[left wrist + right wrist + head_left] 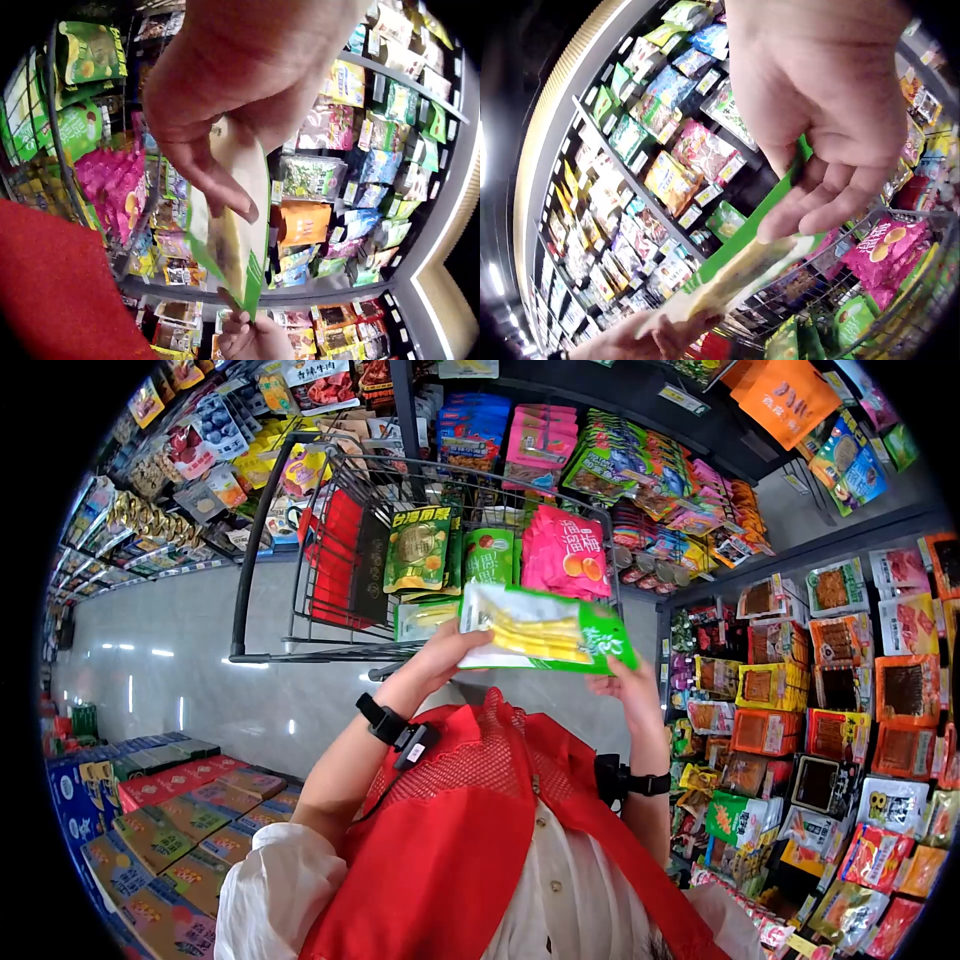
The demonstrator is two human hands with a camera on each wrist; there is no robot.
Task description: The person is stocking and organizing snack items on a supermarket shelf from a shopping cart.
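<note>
A clear-fronted snack packet with a green end (535, 628), long yellow strips showing inside, is stretched between both hands in front of the shopping cart. My left hand (450, 655) pinches its left end, the thumb lying over the front. At the green end, my right hand (632, 685) grips the corner between thumb and fingers. In the left wrist view the packet (236, 240) appears nearly edge-on below the left hand (232, 97). The right wrist view has the right hand (829, 135) curled on the green edge.
The wire shopping cart (300, 575) holds green-and-gold bags (418, 550), a green bag (489, 555) and pink bags (567, 555). Shelves of packaged snacks (770, 670) stand ahead and to the right. Stacked cartons (180, 850) are at the lower left, beside the grey floor (180, 650).
</note>
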